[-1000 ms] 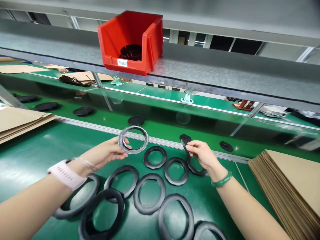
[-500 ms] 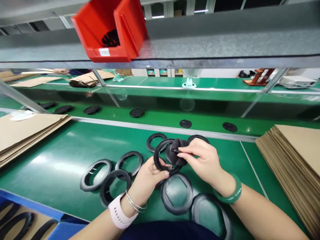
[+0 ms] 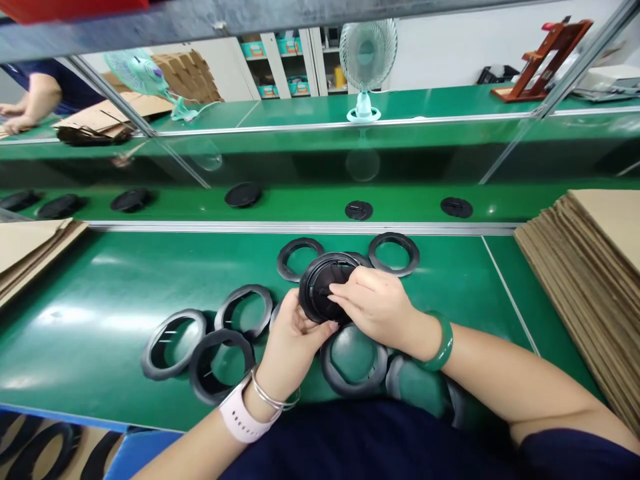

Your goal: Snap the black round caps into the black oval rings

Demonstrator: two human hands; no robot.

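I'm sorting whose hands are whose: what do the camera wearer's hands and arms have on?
The left hand is ungloved, with a pale pink perforated wristband and thin silvery bangles. The right hand, also ungloved, wears a green bangle; that arm has a navy sleeve.

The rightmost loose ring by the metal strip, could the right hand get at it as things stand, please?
Probably yes: the ring lies just beyond the right hand with nothing visibly covering it, but that hand seems occupied pinching the black disc.
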